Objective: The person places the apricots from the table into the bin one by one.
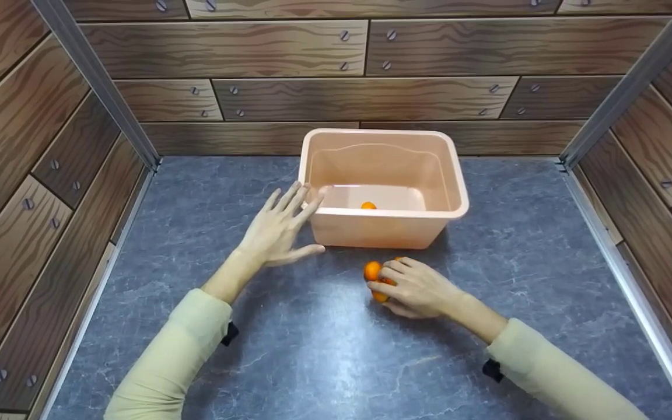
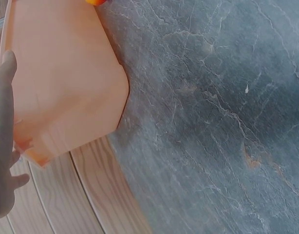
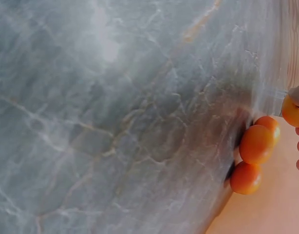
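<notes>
1. Presently holding one orange (image 3: pixel 292 115) in the right hand (image 1: pixel 415 289), pinched between thumb and curled fingers in the right wrist view; cannot tell whether lifted or resting on the tabletop (image 1: pixel 289 356).
2. Close beside that grip, can see three more oranges (image 3: pixel 256 145), bunched together on the tabletop and partly hidden behind the fingers in the head view.
3. Beyond the right hand, away from the body and a little to the left, can find the bin (image 1: pixel 377 232), with the bunch between its near wall and the person.
4. Running side to side along its long axis, with mouth upward and a long wall toward the right hand; round, for the oranges, so no long axis to line up.
5. Nearer to the bin with the left hand (image 1: pixel 280 227), fingers straight and spread at the near left corner, gripping nothing; overlapping the rim in the head view, but cannot confirm contact.
6. Inside, low behind the near wall, can make out another orange (image 1: pixel 368 205), partly hidden.
</notes>
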The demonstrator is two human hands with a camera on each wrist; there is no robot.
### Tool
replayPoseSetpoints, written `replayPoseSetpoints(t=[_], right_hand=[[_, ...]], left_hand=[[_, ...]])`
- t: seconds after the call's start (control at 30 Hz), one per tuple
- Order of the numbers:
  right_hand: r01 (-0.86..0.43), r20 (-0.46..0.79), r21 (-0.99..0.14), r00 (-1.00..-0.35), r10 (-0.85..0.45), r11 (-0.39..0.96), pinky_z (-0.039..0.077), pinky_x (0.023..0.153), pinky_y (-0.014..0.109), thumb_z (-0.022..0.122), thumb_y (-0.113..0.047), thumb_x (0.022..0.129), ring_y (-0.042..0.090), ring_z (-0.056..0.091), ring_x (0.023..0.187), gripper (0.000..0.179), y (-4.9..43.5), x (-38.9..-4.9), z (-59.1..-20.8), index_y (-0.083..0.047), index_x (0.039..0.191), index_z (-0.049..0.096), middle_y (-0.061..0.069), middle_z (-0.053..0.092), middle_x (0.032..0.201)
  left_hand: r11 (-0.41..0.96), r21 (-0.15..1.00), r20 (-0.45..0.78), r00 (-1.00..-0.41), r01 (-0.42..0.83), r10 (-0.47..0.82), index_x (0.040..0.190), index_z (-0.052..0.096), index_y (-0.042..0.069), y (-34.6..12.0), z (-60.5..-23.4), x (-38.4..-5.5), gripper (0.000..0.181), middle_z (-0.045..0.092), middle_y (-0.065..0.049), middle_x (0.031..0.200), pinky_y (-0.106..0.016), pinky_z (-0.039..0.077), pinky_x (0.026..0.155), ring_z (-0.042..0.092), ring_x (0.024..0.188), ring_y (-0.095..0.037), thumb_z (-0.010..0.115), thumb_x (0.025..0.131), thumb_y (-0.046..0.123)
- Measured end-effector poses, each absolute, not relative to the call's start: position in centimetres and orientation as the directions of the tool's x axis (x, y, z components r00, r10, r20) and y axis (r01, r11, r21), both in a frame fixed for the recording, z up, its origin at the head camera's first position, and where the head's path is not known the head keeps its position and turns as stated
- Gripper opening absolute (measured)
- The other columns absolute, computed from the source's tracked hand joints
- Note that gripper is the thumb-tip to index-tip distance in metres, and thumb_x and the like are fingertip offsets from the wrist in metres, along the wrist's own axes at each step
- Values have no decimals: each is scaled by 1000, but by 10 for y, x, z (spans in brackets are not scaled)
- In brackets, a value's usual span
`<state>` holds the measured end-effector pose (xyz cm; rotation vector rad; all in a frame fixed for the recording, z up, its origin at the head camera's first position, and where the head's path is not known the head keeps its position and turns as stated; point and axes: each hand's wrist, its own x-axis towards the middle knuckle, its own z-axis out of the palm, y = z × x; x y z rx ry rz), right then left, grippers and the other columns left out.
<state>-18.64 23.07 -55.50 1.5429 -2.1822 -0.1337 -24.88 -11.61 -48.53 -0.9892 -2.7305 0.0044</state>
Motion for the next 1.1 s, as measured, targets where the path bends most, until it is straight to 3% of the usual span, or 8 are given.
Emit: replayPoseSetpoints(t=[0.5,0.9,1.1], right_hand=[[-868,391,289,-278,-878,404,57,86,39,85,-41,82,25,66,100,46,232,-193,-536,-19,120,73,4,72,109],[-854,445,259,-308,-841,451,59,89,42,90,-41,78,27,67,102,56,230,-201,-515,-19,127,73,6,73,110],[-852,488,277,-273,-829,444,59,87,42,88,-38,80,28,67,99,51,230,-208,-507,-17,125,75,8,73,108]], left_hand=[[771,-68,225,-743,634,630,172,12,23,-116,-485,-249,106,30,-18,174,-60,31,129,25,164,-36,52,92,81],[767,-73,247,-734,637,633,171,16,22,-117,-487,-248,107,32,-18,173,-61,34,127,28,163,-37,55,91,80],[772,-83,229,-742,630,630,171,14,23,-117,-486,-249,106,31,-18,174,-60,33,128,26,164,-36,52,92,82]])
